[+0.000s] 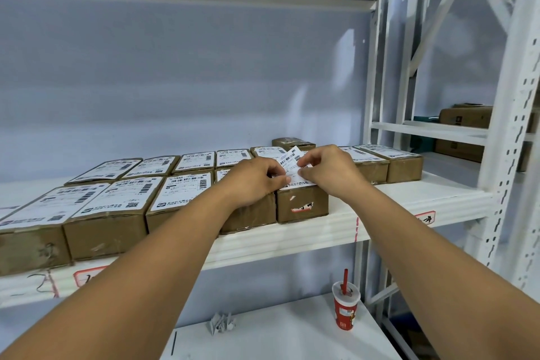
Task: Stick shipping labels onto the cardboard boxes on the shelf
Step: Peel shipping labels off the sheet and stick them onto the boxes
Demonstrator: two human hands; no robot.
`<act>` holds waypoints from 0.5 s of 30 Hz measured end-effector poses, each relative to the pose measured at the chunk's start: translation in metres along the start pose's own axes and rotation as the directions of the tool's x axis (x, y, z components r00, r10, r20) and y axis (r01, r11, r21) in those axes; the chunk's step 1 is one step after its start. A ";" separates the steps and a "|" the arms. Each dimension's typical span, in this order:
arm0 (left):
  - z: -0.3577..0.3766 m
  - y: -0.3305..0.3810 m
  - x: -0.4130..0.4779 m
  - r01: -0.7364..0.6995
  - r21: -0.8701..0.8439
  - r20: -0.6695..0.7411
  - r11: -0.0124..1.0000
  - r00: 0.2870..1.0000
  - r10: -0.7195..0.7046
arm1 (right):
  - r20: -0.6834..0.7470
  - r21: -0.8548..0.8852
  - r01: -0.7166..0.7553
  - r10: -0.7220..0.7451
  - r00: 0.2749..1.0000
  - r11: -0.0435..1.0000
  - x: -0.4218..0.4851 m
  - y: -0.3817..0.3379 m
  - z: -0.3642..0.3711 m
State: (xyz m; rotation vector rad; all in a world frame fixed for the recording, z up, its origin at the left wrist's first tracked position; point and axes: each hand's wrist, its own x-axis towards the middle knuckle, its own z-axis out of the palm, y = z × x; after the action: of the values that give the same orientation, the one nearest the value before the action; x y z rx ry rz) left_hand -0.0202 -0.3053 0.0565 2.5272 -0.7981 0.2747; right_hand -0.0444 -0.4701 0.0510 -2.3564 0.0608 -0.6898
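Note:
Two rows of brown cardboard boxes lie on the white shelf (409, 202), most with a white label on top. Over the front-row box (302, 204) at the right end of that row, both my hands hold a white shipping label (290, 165) that curls upward. My left hand (254, 178) pinches the label's left edge, resting on the neighbouring box. My right hand (328, 171) pinches its right side with curled fingers. The label's lower part lies on the box top; its far end stands up.
A red paper cup with a straw (345, 307) and a crumpled paper scrap (222, 321) sit on the lower white surface. White shelf uprights (508, 131) stand at the right, with more boxes (464, 117) on the adjoining rack. The upper shelf hangs overhead.

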 end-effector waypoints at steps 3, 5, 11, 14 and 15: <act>0.000 0.000 0.000 0.000 -0.008 0.003 1.000 1.000 0.000 | -0.005 -0.008 0.025 -0.026 1.000 1.000 -0.001 0.001 0.001; 0.000 0.000 0.000 0.002 -0.010 0.008 1.000 1.000 -0.002 | -0.007 -0.068 0.088 -0.089 0.996 0.994 -0.003 0.002 0.002; 0.001 -0.002 0.001 0.004 -0.018 0.012 1.000 1.000 -0.004 | 0.011 -0.060 0.175 -0.175 0.985 0.983 -0.004 0.013 0.003; 0.002 -0.002 0.002 0.002 -0.022 0.009 1.000 1.000 -0.001 | 0.040 -0.018 0.172 -0.171 0.984 0.985 -0.003 0.016 0.004; 0.002 -0.002 0.002 -0.002 -0.019 0.008 1.000 1.000 0.002 | 0.052 0.012 0.159 -0.160 0.986 0.987 -0.002 0.019 0.005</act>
State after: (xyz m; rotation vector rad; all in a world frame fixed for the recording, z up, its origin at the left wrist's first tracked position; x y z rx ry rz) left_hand -0.0176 -0.3057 0.0549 2.5113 -0.8031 0.2561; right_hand -0.0414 -0.4811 0.0355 -2.3885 -0.1550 -0.7021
